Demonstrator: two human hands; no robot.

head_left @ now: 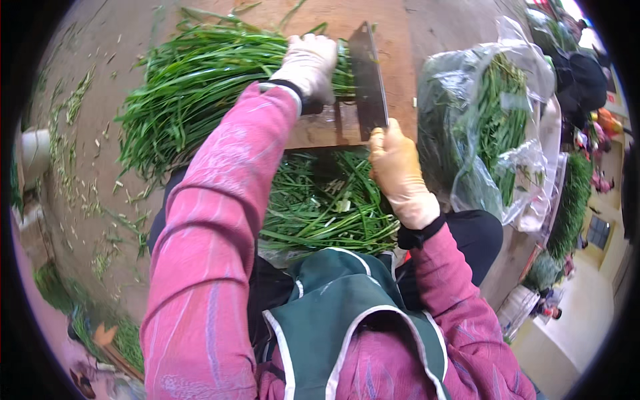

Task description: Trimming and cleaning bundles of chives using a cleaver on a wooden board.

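A thick bunch of long green leafy stalks, like garlic chives (193,83), lies across a wooden board (393,40). My left hand (309,65), in a pale glove, presses down over the bunch near its right end, its fingers closed round the stalks. In my right hand (398,163), gloved in yellowish tan, is the handle of a cleaver (370,83). The broad dark blade stands on edge across the board, just right of the stalk ends. Below the board's near edge, between my knees, sits a heap of loose green stalks (327,207).
To the right, a clear plastic bag (467,100) holds more green stalks. Cut scraps (80,100) litter the floor at the left. A white bucket-like container (37,157) stands at the far left. Farther right are piled greens (570,200) and several people.
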